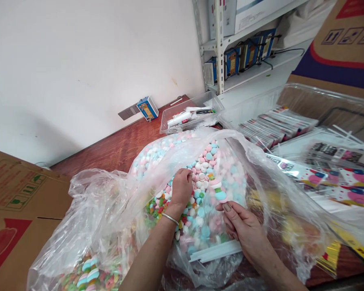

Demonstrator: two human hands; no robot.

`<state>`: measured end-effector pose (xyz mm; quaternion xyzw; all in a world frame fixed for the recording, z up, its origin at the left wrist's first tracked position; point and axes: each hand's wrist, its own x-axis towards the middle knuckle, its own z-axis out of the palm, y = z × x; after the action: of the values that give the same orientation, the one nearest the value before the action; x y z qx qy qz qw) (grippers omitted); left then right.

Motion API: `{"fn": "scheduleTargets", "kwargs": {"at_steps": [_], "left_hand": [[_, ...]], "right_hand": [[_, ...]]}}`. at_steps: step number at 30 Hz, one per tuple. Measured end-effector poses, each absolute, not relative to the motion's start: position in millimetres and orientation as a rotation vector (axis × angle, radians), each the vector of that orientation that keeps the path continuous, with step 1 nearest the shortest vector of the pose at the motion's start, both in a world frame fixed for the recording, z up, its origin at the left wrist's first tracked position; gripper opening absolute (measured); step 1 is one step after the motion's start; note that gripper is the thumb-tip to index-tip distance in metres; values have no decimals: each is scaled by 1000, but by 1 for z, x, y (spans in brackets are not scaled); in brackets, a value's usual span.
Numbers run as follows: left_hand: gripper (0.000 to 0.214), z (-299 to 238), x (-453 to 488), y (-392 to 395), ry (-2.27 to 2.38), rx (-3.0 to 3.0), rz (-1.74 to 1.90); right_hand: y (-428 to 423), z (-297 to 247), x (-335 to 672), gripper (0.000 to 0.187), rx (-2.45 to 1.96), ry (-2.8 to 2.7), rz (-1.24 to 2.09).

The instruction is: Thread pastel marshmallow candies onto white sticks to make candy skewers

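Note:
A big clear plastic bag (103,202) lies open on the table, full of pink, white and blue marshmallow candies (204,161) and coloured gummies (156,206). My left hand (180,188), a silver bangle on its wrist, reaches into the bag with its fingers curled down among the candies. What it grips is hidden. My right hand (241,226) pinches a white stick that carries stacked candy pieces (216,188), pink, white and blue. Several more white sticks (215,251) lie under this hand.
A clear tray of printed packets (269,125) and pink cartoon bags (346,180) stands to the right. A small clear box with pens (189,115) sits behind the bag. Cardboard boxes (15,210) flank the left and the far right. A metal shelf (239,52) stands behind.

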<state>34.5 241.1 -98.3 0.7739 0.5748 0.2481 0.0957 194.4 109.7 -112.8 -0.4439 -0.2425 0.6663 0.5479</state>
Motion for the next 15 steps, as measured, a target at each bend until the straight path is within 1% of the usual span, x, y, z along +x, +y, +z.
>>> {"fn": "scheduleTargets", "kwargs": {"at_steps": [4, 9, 12, 15], "left_hand": [[17, -100, 40, 234, 1687, 2308, 679], [19, -104, 47, 235, 1727, 2301, 644], [17, -99, 45, 238, 1711, 2272, 678], [16, -86, 39, 228, 1686, 2218, 769]], "right_hand": [[110, -113, 193, 41, -1041, -577, 1585], [109, -112, 193, 43, -1053, -587, 1588], [109, -114, 192, 44, -1076, -599, 1581], [110, -116, 193, 38, -1125, -625, 1489]]}}
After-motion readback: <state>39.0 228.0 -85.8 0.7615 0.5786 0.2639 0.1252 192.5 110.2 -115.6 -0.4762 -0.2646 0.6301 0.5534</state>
